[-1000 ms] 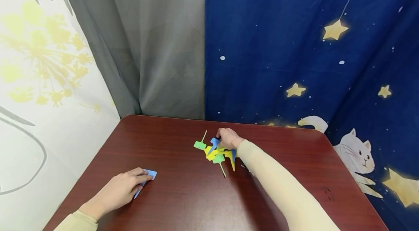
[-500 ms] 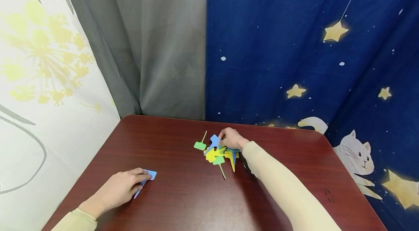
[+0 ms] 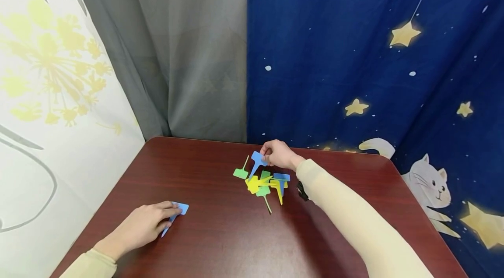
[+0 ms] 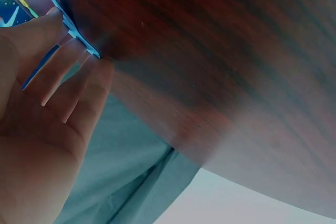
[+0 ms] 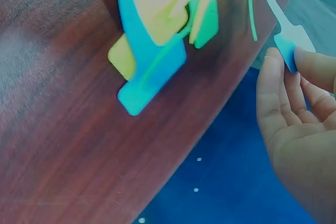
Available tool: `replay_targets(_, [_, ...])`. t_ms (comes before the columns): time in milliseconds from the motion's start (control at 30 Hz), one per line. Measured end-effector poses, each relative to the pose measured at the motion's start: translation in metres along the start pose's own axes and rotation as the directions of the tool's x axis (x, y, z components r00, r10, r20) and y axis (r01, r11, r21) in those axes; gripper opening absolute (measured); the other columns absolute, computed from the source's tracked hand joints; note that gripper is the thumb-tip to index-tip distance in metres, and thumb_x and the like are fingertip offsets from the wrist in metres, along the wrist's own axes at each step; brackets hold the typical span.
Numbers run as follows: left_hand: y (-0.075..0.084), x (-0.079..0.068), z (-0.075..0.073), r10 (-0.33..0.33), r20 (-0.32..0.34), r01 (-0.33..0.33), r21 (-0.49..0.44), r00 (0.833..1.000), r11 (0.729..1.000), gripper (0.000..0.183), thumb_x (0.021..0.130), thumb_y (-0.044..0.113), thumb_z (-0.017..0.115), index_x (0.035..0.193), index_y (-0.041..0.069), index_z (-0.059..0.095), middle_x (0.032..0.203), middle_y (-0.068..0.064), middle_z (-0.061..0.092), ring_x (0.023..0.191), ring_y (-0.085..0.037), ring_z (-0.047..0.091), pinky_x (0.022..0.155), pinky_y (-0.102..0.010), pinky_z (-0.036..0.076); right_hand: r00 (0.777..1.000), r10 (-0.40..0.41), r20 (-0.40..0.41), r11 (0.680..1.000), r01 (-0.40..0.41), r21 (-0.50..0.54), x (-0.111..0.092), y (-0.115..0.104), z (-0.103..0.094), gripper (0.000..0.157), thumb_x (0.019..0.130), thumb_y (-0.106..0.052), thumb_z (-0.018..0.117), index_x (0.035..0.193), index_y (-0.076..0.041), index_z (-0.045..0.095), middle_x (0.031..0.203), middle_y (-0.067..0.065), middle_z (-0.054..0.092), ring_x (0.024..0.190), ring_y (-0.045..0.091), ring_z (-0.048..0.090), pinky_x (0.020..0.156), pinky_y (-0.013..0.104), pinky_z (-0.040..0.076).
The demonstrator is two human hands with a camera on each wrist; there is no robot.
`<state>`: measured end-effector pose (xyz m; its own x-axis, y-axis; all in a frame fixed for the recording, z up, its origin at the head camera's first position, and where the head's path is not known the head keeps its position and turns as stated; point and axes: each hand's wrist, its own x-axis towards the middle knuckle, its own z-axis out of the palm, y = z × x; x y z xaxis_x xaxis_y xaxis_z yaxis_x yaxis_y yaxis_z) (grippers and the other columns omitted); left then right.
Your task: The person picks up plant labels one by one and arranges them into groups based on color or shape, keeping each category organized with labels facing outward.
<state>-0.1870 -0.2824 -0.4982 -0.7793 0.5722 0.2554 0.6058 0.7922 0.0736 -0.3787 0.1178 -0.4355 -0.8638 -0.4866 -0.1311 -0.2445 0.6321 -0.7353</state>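
In the head view my left hand [image 3: 145, 225] is at the left of the table, its fingertips and thumb holding a blue T-shaped plant label [image 3: 182, 208] down at the tabletop. The left wrist view shows that label [image 4: 73, 27] edge-on between thumb and fingertips. Over the far side of the table, my right hand [image 3: 280, 155] pinches another blue plant label [image 3: 257, 159] by its wide head, its pointed stem slanting down-left. Just below this hand lies a loose pile with yellow plant labels [image 3: 253, 185], green plant labels [image 3: 263, 191] and a blue plant label [image 3: 281, 177].
A single green plant label [image 3: 240, 174] lies at the pile's left side. The dark red wooden table [image 3: 220, 243] ends at a grey curtain [image 3: 206, 59] and a blue star-patterned curtain [image 3: 315, 50]. A dark band [image 3: 302, 191] shows at my right wrist.
My right hand has lifted the blue plant label off the pile and moved it up toward the far edge, uncovering more of the labels beneath. The left hand stays in place.
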Motion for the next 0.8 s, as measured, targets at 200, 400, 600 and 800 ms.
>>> replay_targets(200, [-0.001, 0.001, 0.0, -0.002, 0.02, 0.002, 0.0, 1.0, 1.0, 0.036, 0.076, 0.019, 0.072, 0.111, 0.022, 0.066, 0.112, 0.011, 0.057, 0.083, -0.006, 0.061, 0.06, -0.028, 0.049, 1.0, -0.02, -0.005, 0.999, 0.02, -0.033, -0.005, -0.012, -0.001, 0.01, 0.087, -0.011, 0.061, 0.097, -0.008, 0.063, 0.086, 0.008, 0.06, 0.078, 0.029, 0.063, 0.065, 0.03, 0.053])
replay_targets(400, [-0.001, 0.0, 0.001, 0.006, 0.0, -0.006, -0.001, 1.0, 1.0, 0.037, 0.074, 0.018, 0.073, 0.11, 0.021, 0.067, 0.11, 0.014, 0.056, 0.078, -0.004, 0.06, 0.057, -0.025, 0.047, 0.997, -0.066, 0.025, 0.997, 0.067, -0.036, -0.012, -0.025, 0.006, 0.013, 0.086, -0.009, 0.062, 0.098, -0.008, 0.064, 0.084, 0.007, 0.061, 0.074, 0.024, 0.063, 0.064, 0.03, 0.053])
replay_targets(600, [0.0, 0.0, 0.002, -0.002, -0.004, 0.002, 0.004, 1.0, 1.0, 0.037, 0.075, 0.019, 0.073, 0.111, 0.021, 0.067, 0.111, 0.015, 0.055, 0.075, -0.003, 0.059, 0.057, -0.025, 0.047, 0.992, -0.115, 0.058, 0.99, 0.119, -0.07, -0.016, -0.044, 0.015, 0.012, 0.085, -0.01, 0.063, 0.096, -0.01, 0.065, 0.081, 0.007, 0.063, 0.071, 0.023, 0.064, 0.062, 0.029, 0.053])
replay_targets(800, [0.002, 0.001, 0.001, 0.007, -0.008, -0.006, 0.022, 1.0, 1.0, 0.036, 0.075, 0.018, 0.072, 0.11, 0.02, 0.067, 0.111, 0.011, 0.057, 0.074, -0.006, 0.061, 0.055, -0.027, 0.048, 0.982, -0.174, 0.08, 0.975, 0.183, -0.128, -0.018, -0.053, 0.029, 0.009, 0.083, -0.012, 0.066, 0.092, -0.012, 0.066, 0.075, 0.002, 0.062, 0.061, 0.018, 0.06, 0.055, 0.026, 0.05])
